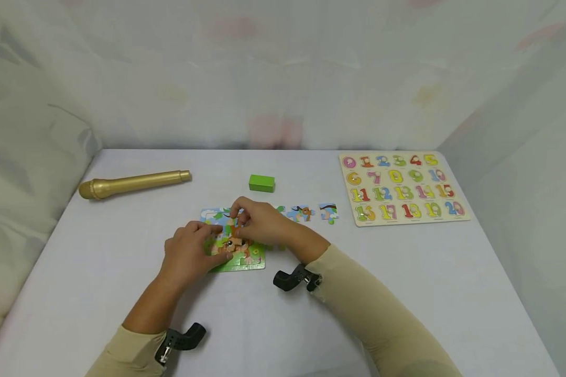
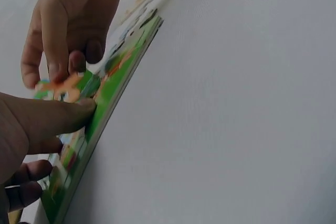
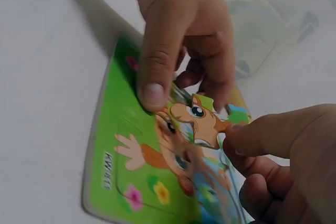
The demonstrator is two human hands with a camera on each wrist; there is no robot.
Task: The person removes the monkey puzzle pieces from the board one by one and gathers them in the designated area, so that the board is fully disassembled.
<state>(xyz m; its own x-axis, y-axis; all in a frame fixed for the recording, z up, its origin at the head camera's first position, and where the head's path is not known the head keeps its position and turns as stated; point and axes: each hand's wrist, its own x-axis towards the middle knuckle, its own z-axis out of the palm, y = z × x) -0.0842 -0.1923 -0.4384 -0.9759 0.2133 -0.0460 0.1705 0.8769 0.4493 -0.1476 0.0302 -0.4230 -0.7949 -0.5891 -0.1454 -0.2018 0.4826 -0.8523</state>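
A jigsaw puzzle board with a green border and a brown cartoon animal lies on the table. My right hand is over its upper right part, pinching a puzzle piece with a large eye printed on it between thumb and finger. This piece is tilted above the picture in the right wrist view. From the left, my left hand rests on the board, its thumb laid across the surface and its fingers spread toward the far side. The hands partly hide the picture.
Loose puzzle pieces, among them one with a small animal and one with a branch, lie right of the board. Behind are a green block and a gold toy microphone. A number board lies at right.
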